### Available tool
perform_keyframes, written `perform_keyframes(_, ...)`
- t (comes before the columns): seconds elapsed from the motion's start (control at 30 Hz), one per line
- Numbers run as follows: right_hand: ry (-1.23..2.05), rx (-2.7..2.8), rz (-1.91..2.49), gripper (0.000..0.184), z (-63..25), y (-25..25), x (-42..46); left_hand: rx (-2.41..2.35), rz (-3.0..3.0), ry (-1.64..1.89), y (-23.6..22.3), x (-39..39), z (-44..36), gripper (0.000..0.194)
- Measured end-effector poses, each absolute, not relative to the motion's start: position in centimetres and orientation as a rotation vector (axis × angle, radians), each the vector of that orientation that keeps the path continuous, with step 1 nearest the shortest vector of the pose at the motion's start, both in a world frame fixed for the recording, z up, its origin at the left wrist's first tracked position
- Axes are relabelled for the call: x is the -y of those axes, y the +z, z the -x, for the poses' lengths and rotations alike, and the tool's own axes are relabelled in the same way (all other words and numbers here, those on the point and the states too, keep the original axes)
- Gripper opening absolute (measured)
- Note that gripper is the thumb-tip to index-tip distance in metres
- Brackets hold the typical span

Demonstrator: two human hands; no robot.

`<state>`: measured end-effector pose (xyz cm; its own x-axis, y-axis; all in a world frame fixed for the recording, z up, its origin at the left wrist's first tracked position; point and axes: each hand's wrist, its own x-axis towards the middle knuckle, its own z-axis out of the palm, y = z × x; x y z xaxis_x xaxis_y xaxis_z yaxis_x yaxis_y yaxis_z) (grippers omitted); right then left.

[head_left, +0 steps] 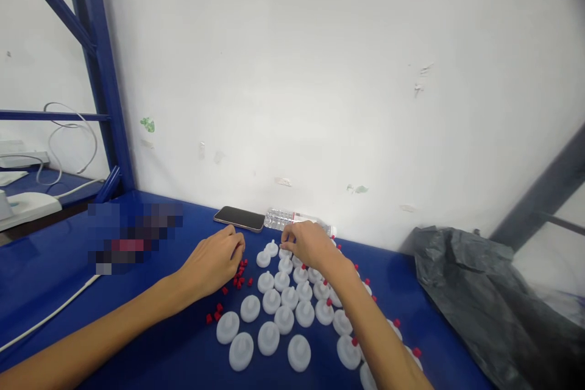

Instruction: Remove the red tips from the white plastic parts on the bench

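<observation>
My left hand (217, 261) is closed, fingers curled down beside a loose cluster of small red caps (238, 281). Whatever its fingertips hold is hidden. My right hand (307, 244) reaches to the far end of a group of white round lids with spouts, its thumb and fingers pinched at the top of one white lid (284, 253). Several lids, such as a near one (299, 353), stand spout-up without red on them. Others, mostly toward the right and partly behind my right forearm, carry a red cap (354, 342) on the spout.
A phone (240, 218) and a clear plastic bottle (278, 219) lie along the wall. At the right is a dark plastic bag (475, 292). A white cable (55, 312) crosses the blue table on the left, near a blurred-out patch. A blue metal frame (103, 67) rises behind.
</observation>
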<state>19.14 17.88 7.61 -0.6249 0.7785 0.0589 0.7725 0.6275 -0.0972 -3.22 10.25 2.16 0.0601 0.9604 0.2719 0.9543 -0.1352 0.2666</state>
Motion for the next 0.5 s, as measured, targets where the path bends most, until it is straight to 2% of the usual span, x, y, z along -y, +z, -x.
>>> perform_keyframes(0.33,0.132,2.779,1.600,0.020,-20.7,9.9,-16.9,-2.072,-2.276,0.488,2.9,-9.8,3.0,0.014)
perform_keyframes(0.5,0.167,2.762,1.610,0.018,-20.6,10.4,-16.2,-2.057,-2.285,0.516,2.7,-9.8,3.1,0.012)
